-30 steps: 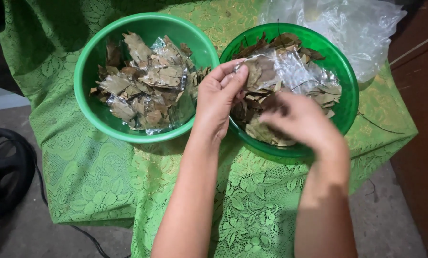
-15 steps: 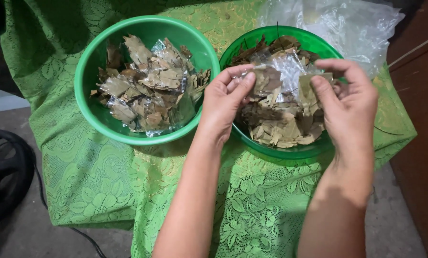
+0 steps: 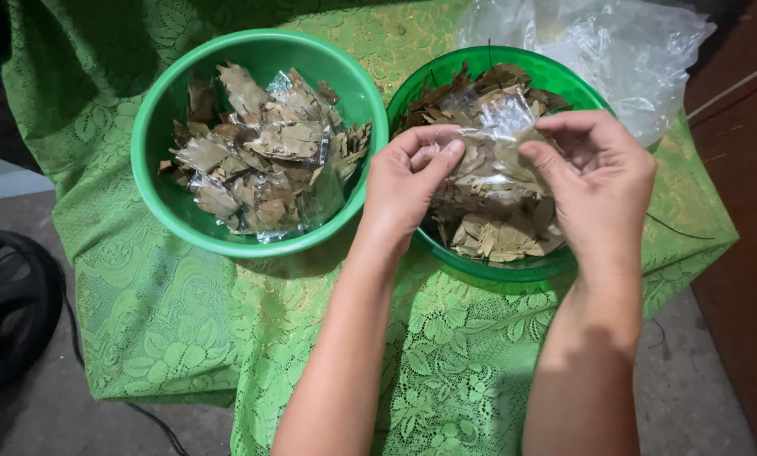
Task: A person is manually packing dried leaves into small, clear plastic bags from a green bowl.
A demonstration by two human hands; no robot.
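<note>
From the head view, your left hand [image 3: 408, 181] and right hand [image 3: 602, 181] each pinch one side of a small clear packet [image 3: 492, 156] of dry leaves, held between them just above the right bowl [image 3: 513, 268]. That bowl holds loose leaves and sits close to the cloth's [image 3: 184, 329] right edge, which drops off just beyond it. The left bowl [image 3: 163, 203], packed with filled packets, touches the right bowl at the rims. A crumpled plastic bag [image 3: 615, 51] lies behind the right bowl. Open cloth lies in front of both bowls, under your forearms; floor [image 3: 32, 422] shows at left.
</note>
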